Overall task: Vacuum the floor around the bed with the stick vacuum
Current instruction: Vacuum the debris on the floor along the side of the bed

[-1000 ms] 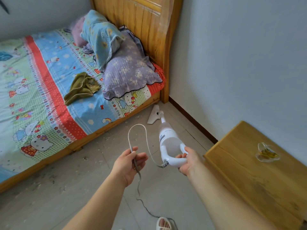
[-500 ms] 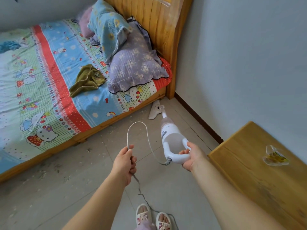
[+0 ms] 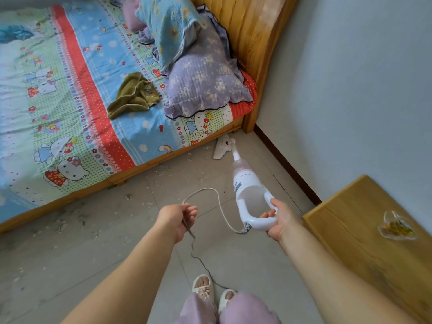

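Right hand [image 3: 279, 220] fingers clamped on vacuum [image 3: 249, 195] handle; left hand [image 3: 178, 219] fingers pinching cord [image 3: 218, 202]; head [image 3: 222, 147] beyond, beside bed [image 3: 149, 164].

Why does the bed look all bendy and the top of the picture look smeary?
Head view: the wide-angle lens bows the bed frame and the wall's dark baseboard; the headboard and blue pillow near the top edge are smeared by blur; the stick vacuum, right hand and left hand at the centre stay sharp; soft, even daylight, no glare.
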